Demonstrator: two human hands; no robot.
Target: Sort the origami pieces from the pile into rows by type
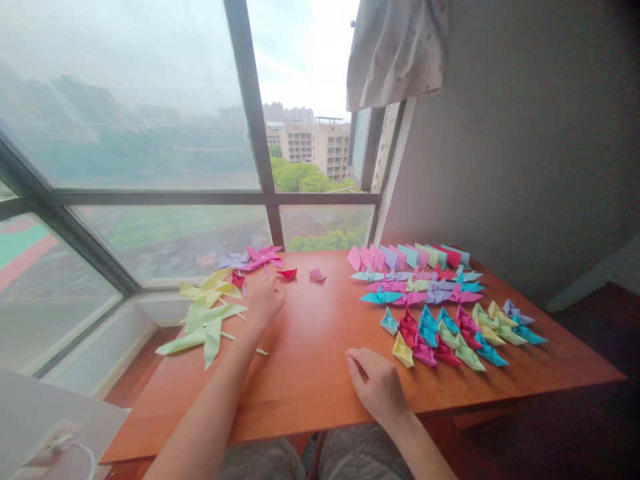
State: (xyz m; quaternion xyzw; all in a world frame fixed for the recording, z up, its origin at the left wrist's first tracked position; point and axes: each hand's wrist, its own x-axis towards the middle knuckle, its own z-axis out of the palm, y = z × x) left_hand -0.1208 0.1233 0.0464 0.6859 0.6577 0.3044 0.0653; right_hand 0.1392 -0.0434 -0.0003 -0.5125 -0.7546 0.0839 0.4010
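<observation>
My left hand [267, 298] reaches far across the wooden table [310, 353], fingers curled toward a small red folded paper [288, 273]; whether it grips anything is hidden. A pink folded piece [317, 275] lies just right of the red one. My right hand [376, 385] rests on the table near the front edge with its fingers bent down, beside a yellow folded paper [403, 349]. Green and yellow paper pinwheels [205, 320] lie left of my left hand.
Several colourful folded paper pieces [440, 300] lie in rows on the right half of the table. A pink pinwheel [261, 257] and a small clear box [206, 259] sit by the window. A grey wall rises on the right; a white object [45, 427] is at the lower left.
</observation>
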